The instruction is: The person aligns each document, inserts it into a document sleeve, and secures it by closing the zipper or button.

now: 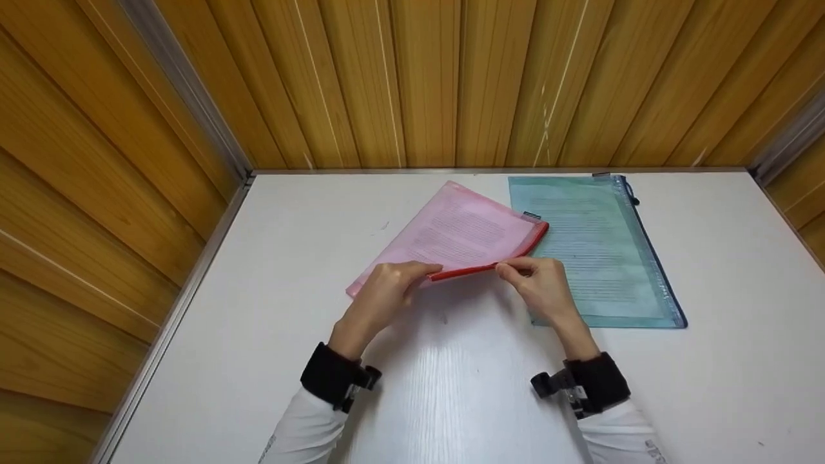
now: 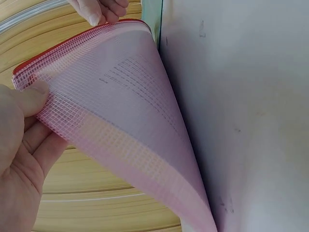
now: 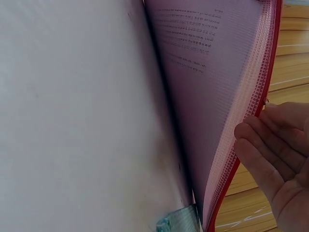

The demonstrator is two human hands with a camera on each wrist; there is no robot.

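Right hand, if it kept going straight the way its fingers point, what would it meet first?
The right hand already pinches the red zipper edge of the pink mesh pouch; straight on, it would probably meet the left hand on that same edge.

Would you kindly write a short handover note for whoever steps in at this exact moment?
Left hand: pinches the near, red zipper edge of the pink pouch towards its left end.
Right hand: pinches the same edge further right, about where the slider would be; the slider itself is hidden.
Pink pouch: near edge lifted off the white table, far edge down, printed sheet inside, its far right corner overlapping the green pouch.
Green pouch: flat, to the right, also holding paper, untouched.
Done: pink pouch gripped and raised.
Left: probably working the zipper; whether it is open or closed cannot be told.
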